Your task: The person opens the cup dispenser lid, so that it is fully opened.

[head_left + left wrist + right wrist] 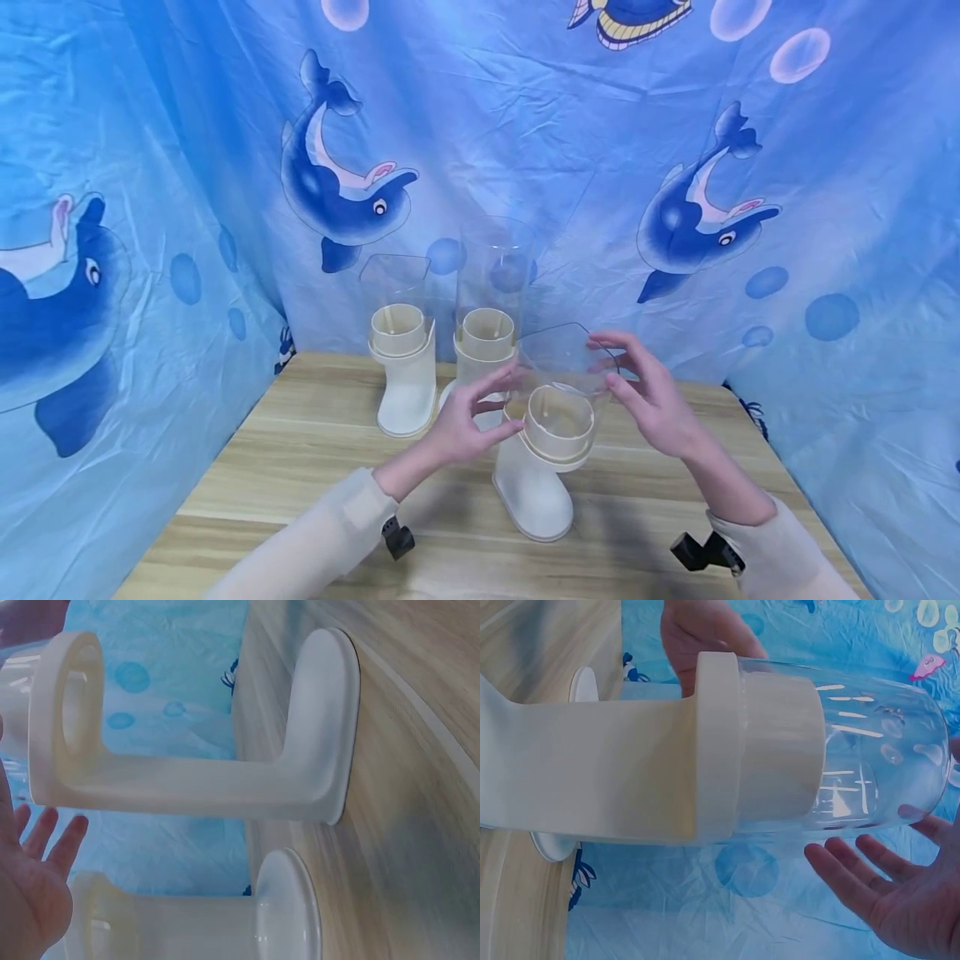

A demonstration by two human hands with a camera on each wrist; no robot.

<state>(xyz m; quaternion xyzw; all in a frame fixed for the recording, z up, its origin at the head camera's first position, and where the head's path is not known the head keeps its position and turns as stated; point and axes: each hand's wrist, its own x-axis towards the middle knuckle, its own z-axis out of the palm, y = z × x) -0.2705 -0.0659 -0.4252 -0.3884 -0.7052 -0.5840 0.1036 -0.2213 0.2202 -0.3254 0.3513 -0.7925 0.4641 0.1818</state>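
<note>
A cream-white, boot-shaped plastic stand [536, 492] stands upright on the table, a clear container [885, 750] seated around the raised ring at its top. My left hand [465, 421] is at the left side of the collar, its fingers extended in the left wrist view. On the other side, my right hand [660, 408] has its fingers spread at the container's upper rim, with fingertips right at the clear wall. Behind, two similar stands bear clear containers: the left stand [408, 383] and the middle stand [486, 354], partly hidden by my left hand.
All three stands are on a wood-grain table [300, 467]. A blue curtain [525, 125] printed with dolphins and bubbles hangs behind and along both sides. Dark wrist cameras hang under my sleeves.
</note>
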